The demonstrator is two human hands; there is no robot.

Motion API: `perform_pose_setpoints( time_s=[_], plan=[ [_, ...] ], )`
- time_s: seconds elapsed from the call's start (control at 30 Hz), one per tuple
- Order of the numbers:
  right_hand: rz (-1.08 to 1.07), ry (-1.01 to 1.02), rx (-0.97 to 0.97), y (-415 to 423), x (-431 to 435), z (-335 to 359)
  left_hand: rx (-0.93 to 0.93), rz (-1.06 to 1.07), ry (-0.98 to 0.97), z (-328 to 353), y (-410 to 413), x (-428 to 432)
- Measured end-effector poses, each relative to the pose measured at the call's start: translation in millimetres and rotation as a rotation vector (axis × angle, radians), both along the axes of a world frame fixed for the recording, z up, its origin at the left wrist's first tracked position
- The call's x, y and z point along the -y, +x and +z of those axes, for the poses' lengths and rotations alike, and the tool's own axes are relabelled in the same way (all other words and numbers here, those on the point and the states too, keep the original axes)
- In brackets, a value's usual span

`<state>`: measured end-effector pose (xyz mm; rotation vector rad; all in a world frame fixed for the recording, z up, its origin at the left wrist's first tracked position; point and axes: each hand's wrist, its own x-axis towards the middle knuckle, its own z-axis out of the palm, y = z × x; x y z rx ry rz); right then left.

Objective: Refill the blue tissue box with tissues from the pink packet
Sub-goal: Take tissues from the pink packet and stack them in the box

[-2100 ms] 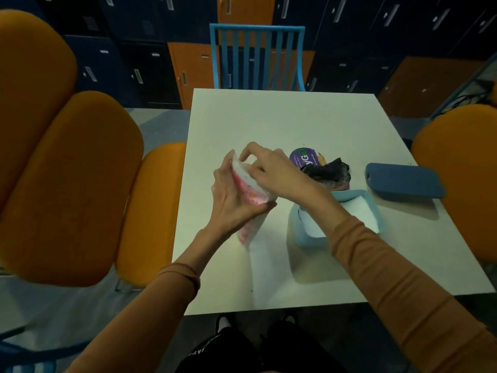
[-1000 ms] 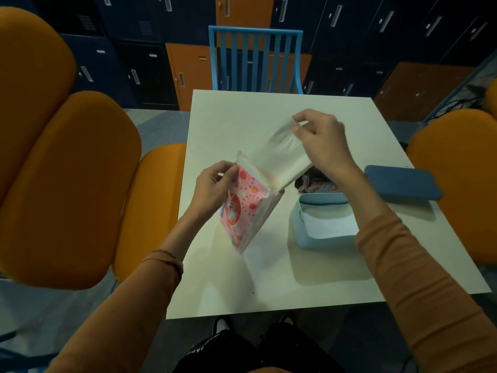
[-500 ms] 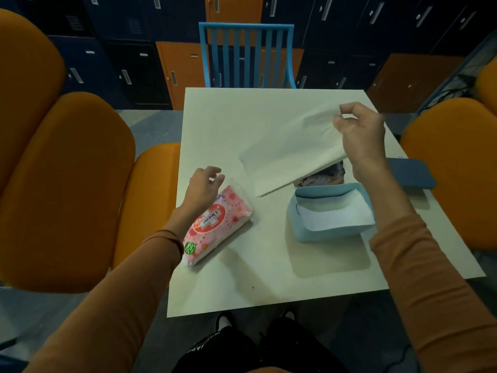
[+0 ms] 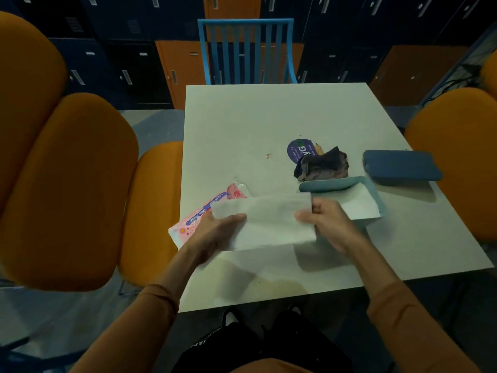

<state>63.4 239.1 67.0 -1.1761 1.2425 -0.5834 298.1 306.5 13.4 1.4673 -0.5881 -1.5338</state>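
A white tissue [image 4: 271, 219] is stretched flat between both hands above the white table [image 4: 269, 125]. My left hand [image 4: 215, 232] grips its left end. My right hand [image 4: 326, 222] pinches its right edge. The pink packet [image 4: 193, 219] lies on the table under and left of the tissue, partly hidden by my left hand. The light blue tissue box [image 4: 338, 184] stands open just right of my right hand, with white tissues [image 4: 360, 204] inside. Its dark blue lid [image 4: 400, 168] lies to the right of the box.
A crumpled dark wrapper [image 4: 322, 164] and a purple round label [image 4: 301, 150] lie behind the box. Orange chairs [image 4: 67, 170] flank the table on the left and right. A blue chair [image 4: 247, 49] stands at the far side.
The right hand brought the pulled-out tissue down from the far side toward me. The left hand let go of the packet, which now lies flat, and took hold of the tissue's left end.
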Motion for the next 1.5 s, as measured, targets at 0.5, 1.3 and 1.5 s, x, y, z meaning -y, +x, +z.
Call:
perform_pose_setpoints(
  time_s=[0.5, 1.3, 1.5],
  plan=[
    [-0.136, -0.252, -0.291, 0, -55, -79, 0.411, 0.010, -0.297, -46, -13, -40],
    [-0.433, -0.373, -0.449, -74, 26, 11, 0.175, -0.152, -0.144, 31, -63, 67],
    [-0.355, -0.418, -0.629, -121, 62, 9, 0.448, -0.324, -0.111, 43, -119, 100]
  ],
)
